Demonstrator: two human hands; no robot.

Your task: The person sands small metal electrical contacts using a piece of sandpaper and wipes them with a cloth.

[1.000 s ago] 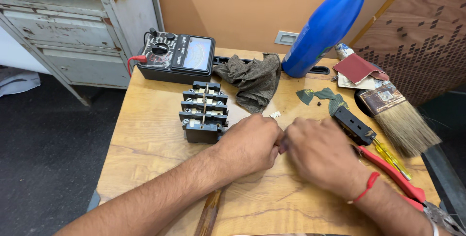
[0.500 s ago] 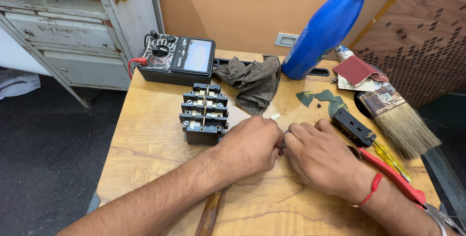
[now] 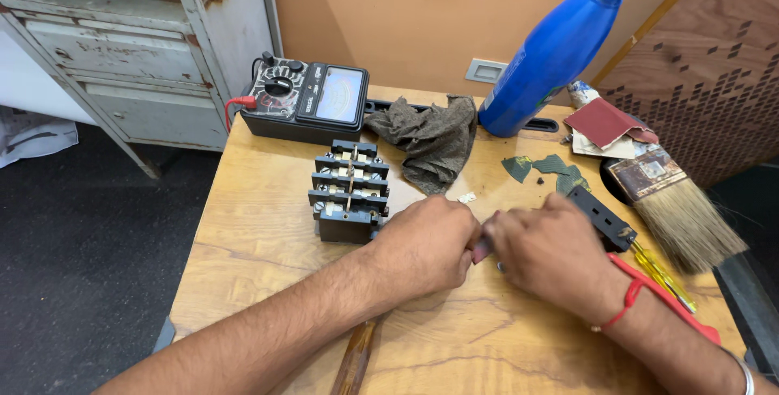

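Observation:
My left hand [image 3: 422,245] and my right hand [image 3: 552,253] meet knuckle to knuckle on the wooden table [image 3: 268,224], fingers curled inward. Between them shows a small reddish piece [image 3: 480,251], pinched from both sides and mostly hidden by the fingers. A black multi-pole switch block [image 3: 349,192] with metal screws stands just left of my left hand, almost touching it. A small black rectangular part [image 3: 602,218] lies right behind my right hand.
At the back stand an analog multimeter [image 3: 308,103], a grey rag [image 3: 430,139] and a blue bottle [image 3: 560,46]. A paintbrush [image 3: 673,200], sandpaper sheets [image 3: 604,123], a yellow screwdriver [image 3: 661,277] and red-handled pliers [image 3: 677,310] line the right edge. A wooden handle [image 3: 353,358] lies under my left forearm. A metal cabinet [image 3: 122,46] stands left.
Both hands stay pressed together at the same spot. My right hand has shifted slightly toward the left hand, with small movements of the fingers.

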